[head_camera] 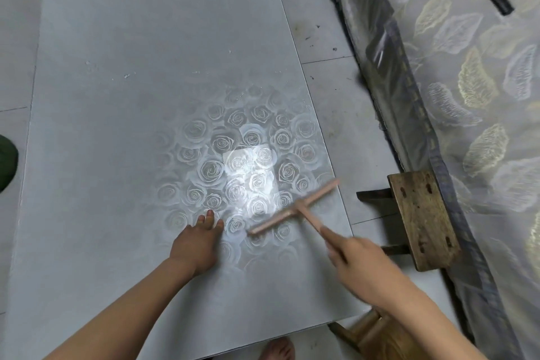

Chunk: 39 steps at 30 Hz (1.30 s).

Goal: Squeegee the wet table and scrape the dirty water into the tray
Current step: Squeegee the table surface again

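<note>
A pink T-shaped squeegee lies slanted over the near right part of the grey, rose-patterned table; it is blurred by motion. My right hand grips its handle from the near right. My left hand rests flat on the table to the left of the blade, fingers straight. Small water drops dot the table further away. No tray is in view.
A low wooden stool stands on the tiled floor right of the table, against a sofa with a leaf-patterned cover. Another wooden stool sits under me. A dark green object lies at the left edge. A bare foot shows below the table.
</note>
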Each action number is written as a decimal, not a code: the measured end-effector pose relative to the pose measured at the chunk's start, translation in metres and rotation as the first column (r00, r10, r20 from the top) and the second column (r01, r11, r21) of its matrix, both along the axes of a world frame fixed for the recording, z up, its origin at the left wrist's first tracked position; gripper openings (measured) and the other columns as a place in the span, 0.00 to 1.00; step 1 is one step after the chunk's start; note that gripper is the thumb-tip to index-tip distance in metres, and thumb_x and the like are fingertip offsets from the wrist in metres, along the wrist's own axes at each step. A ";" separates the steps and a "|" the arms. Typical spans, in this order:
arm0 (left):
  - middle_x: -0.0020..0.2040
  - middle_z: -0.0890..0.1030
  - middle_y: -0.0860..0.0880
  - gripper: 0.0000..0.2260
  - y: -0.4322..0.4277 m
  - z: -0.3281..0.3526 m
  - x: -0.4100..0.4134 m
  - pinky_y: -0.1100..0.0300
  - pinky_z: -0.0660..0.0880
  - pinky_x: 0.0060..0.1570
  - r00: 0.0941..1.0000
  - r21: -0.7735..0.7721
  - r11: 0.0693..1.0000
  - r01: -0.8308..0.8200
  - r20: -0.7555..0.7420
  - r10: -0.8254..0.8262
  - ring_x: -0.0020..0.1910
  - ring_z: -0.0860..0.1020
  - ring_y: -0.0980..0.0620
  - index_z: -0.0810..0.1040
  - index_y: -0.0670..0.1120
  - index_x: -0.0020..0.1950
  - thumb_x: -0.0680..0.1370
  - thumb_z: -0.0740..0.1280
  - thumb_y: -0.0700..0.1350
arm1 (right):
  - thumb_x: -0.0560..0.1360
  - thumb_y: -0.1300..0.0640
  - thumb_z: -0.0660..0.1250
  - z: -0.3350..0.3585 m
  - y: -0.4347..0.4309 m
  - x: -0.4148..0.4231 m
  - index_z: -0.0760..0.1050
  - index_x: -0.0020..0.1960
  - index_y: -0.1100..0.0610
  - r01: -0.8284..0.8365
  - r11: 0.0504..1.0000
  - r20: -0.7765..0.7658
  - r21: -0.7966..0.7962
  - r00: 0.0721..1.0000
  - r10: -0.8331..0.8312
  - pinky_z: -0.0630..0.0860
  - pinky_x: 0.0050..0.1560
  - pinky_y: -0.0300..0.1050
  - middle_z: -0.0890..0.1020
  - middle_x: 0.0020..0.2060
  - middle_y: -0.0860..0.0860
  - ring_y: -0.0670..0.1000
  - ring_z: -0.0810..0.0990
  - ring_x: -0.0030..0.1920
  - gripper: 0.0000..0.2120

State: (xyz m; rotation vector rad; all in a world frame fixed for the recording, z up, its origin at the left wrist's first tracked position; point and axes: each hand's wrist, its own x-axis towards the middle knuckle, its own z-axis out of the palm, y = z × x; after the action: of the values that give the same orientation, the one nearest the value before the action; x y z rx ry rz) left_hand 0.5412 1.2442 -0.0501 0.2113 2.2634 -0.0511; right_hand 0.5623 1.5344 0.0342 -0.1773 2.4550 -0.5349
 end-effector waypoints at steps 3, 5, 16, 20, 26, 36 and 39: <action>0.79 0.45 0.44 0.28 -0.001 -0.001 -0.002 0.52 0.62 0.69 0.999 -0.024 0.998 0.049 -0.001 -0.049 0.75 0.57 0.45 0.49 0.48 0.78 0.79 0.54 0.42 | 0.81 0.53 0.53 -0.003 -0.001 0.014 0.51 0.76 0.41 0.049 0.999 0.080 0.009 0.996 -0.049 0.70 0.48 0.50 0.78 0.47 0.55 0.58 0.77 0.51 0.26; 0.79 0.45 0.44 0.29 -0.002 -0.003 -0.003 0.51 0.60 0.70 0.998 -0.026 0.997 0.067 0.001 -0.067 0.76 0.55 0.45 0.49 0.48 0.78 0.78 0.55 0.41 | 0.81 0.55 0.52 -0.008 -0.021 -0.009 0.47 0.76 0.39 0.040 0.999 0.041 -0.031 0.998 -0.039 0.71 0.47 0.51 0.76 0.44 0.56 0.60 0.76 0.49 0.28; 0.79 0.42 0.44 0.30 -0.006 -0.014 0.009 0.45 0.47 0.74 0.997 -0.067 0.997 0.049 -0.049 -0.053 0.78 0.48 0.47 0.46 0.48 0.79 0.79 0.53 0.40 | 0.77 0.59 0.54 0.007 -0.033 -0.046 0.41 0.73 0.31 -0.152 0.988 0.040 0.007 0.988 0.152 0.71 0.46 0.50 0.79 0.44 0.56 0.61 0.77 0.48 0.36; 0.79 0.43 0.43 0.29 -0.007 -0.015 0.008 0.46 0.46 0.74 0.996 -0.055 0.997 0.061 -0.062 -0.064 0.78 0.49 0.46 0.46 0.48 0.79 0.79 0.53 0.40 | 0.79 0.56 0.52 0.000 -0.033 -0.011 0.34 0.71 0.29 -0.076 0.997 0.052 -0.018 0.996 0.077 0.66 0.41 0.49 0.73 0.38 0.53 0.61 0.74 0.42 0.35; 0.79 0.51 0.43 0.28 -0.012 -0.009 -0.009 0.51 0.51 0.74 0.995 0.032 0.996 0.078 -0.063 -0.075 0.75 0.59 0.45 0.54 0.50 0.78 0.77 0.56 0.40 | 0.79 0.60 0.52 -0.017 -0.103 -0.088 0.37 0.74 0.32 -0.033 0.995 -0.048 -0.089 0.998 0.029 0.69 0.41 0.49 0.76 0.39 0.57 0.58 0.71 0.38 0.36; 0.60 0.80 0.42 0.19 -0.062 -0.003 -0.040 0.50 0.80 0.44 0.868 0.367 0.913 -0.176 -0.380 0.320 0.52 0.80 0.40 0.78 0.42 0.62 0.71 0.65 0.38 | 0.80 0.52 0.54 -0.006 -0.047 -0.068 0.40 0.73 0.31 0.001 0.999 0.031 0.042 1.000 -0.002 0.72 0.51 0.46 0.76 0.46 0.54 0.56 0.78 0.51 0.31; 0.62 0.75 0.30 0.25 -0.069 -0.004 -0.057 0.41 0.79 0.47 0.870 0.242 0.937 -0.251 -0.368 0.328 0.56 0.78 0.31 0.77 0.33 0.61 0.64 0.74 0.33 | 0.81 0.54 0.53 -0.013 -0.079 -0.100 0.40 0.73 0.31 -0.020 0.999 -0.015 -0.032 1.000 0.020 0.72 0.47 0.49 0.75 0.42 0.54 0.58 0.77 0.47 0.31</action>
State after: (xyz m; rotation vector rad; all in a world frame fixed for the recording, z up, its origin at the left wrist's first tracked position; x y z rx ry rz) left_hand 0.4841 1.1749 -0.0542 -0.0548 2.6920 0.3073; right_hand 0.4627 1.4557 0.0217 -0.2192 2.4569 -0.5672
